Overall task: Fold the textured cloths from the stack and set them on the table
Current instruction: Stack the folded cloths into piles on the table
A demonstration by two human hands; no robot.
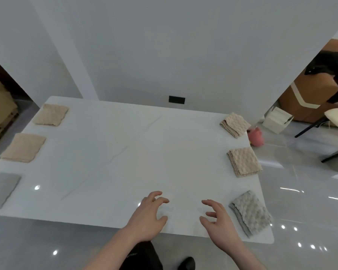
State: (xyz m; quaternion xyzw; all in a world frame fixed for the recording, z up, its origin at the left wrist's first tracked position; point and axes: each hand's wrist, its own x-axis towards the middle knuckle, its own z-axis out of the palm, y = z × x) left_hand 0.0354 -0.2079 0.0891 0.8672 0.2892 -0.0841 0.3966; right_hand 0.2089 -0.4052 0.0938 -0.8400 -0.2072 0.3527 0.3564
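Observation:
A white table (125, 152) carries textured cloths along both sides. On the left lie two beige cloths (51, 114) (23, 147) and a grey cloth (1, 189) spread flatter. On the right sit two folded beige cloths (235, 124) (243, 161) and a folded grey cloth (251, 212). My left hand (148, 215) and my right hand (218, 221) hover over the table's near edge with fingers loosely spread, holding nothing. The right hand is just left of the folded grey cloth.
A black wall socket (176, 99) sits behind the table. Cardboard boxes (0, 110) stand at the far left. On the right floor are a pink object (257, 138), a white box (276, 120), a brown cabinet and another person (332, 75).

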